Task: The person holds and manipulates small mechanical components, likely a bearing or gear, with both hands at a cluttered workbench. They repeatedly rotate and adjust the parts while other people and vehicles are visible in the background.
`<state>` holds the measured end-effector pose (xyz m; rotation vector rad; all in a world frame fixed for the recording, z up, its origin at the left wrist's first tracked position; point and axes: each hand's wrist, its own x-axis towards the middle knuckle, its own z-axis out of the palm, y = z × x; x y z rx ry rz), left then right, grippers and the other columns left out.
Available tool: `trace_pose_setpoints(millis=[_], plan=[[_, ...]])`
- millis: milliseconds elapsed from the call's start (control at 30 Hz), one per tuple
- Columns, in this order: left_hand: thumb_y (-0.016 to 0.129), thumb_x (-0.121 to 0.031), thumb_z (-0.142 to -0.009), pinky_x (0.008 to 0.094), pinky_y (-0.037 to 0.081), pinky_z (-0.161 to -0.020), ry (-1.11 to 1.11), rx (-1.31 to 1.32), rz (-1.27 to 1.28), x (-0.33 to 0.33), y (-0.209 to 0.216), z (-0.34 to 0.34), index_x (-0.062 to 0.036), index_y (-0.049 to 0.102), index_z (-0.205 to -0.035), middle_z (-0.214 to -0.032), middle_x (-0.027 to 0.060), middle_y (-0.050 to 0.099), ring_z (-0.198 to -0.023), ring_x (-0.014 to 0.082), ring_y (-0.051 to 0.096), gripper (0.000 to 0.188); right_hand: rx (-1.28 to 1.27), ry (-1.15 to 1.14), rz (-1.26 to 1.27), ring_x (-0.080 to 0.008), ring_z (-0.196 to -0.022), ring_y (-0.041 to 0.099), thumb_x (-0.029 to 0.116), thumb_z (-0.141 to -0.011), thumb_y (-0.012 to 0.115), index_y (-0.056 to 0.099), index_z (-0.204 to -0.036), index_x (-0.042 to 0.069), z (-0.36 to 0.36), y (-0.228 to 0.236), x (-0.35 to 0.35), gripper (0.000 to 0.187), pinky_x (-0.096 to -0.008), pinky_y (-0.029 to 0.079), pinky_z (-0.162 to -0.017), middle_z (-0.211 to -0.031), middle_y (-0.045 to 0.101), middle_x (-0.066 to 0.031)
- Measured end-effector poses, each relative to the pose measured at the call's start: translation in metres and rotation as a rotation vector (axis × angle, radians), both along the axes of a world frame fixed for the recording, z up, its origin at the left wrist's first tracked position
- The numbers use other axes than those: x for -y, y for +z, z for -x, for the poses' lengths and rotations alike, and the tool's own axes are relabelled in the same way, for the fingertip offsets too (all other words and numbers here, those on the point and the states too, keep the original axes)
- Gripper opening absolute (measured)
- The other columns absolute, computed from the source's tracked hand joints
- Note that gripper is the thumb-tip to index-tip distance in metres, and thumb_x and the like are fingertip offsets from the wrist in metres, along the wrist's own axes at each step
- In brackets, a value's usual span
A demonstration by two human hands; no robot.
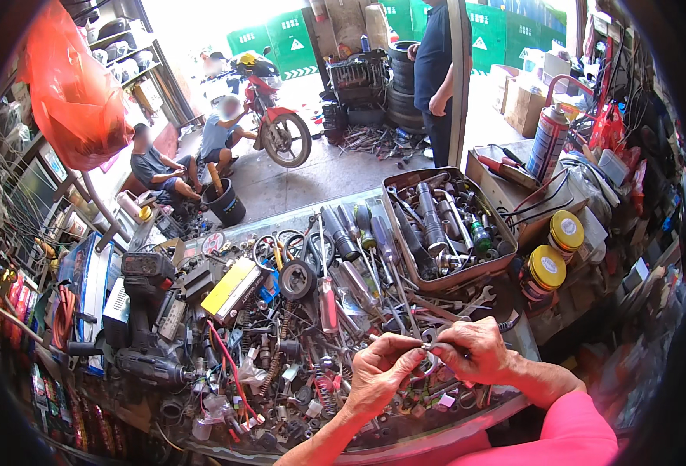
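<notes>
Over the right front of a cluttered workbench, my left hand (383, 373) and my right hand (476, 351) meet with thumbs and fingertips pinched. Between them is a small metal part (427, 346), mostly covered by the fingers, too small to name. Beneath my hands lie loose bolts, springs, nuts and small fittings. A combination wrench (479, 300) rests just beyond my right hand. Farther off, a red-handled screwdriver (327, 305) and several dark-handled screwdrivers lie beside a metal tray (445, 284) filled with sockets and tools.
A cordless impact driver (149, 361) and a yellow-and-white box (232, 289) are at left. Two yellow-lidded jars (546, 269) and a spray can (548, 144) stand at right. Beyond the bench, two people sit near a red motorcycle (273, 116); another person (434, 78) stands by stacked tyres.
</notes>
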<state>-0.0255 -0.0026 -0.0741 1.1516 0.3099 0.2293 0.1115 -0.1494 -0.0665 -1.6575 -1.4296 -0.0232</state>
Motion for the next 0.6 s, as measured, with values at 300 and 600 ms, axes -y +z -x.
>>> trace_pose_setpoints(millis=[300,600], plan=[[0.066,-0.01,-0.089,0.0186,0.042,-0.048,0.033,-0.012,-0.004,-0.002,-0.007,0.001,-0.0002,0.062,-0.105,-0.085,0.0036,0.068,-0.068,0.0055,0.061,0.019,-0.113,0.0,0.08,-0.0147,-0.052,0.06,0.014,-0.076,0.075,0.063,-0.099,0.002,0.006,0.011,-0.002,0.029,-0.0284,0.046,-0.043,-0.078,0.064,-0.0074],[0.066,-0.007,-0.088,0.0194,0.046,-0.052,0.028,-0.021,-0.004,-0.003,-0.001,-0.002,0.0014,0.061,-0.106,-0.088,0.0064,0.067,-0.07,0.0086,0.062,0.02,0.069,-0.014,0.037,-0.0252,-0.055,0.062,0.011,-0.077,0.073,0.063,-0.094,0.002,0.002,-0.001,-0.001,0.022,-0.0319,0.049,-0.046,-0.074,0.063,-0.0105]])
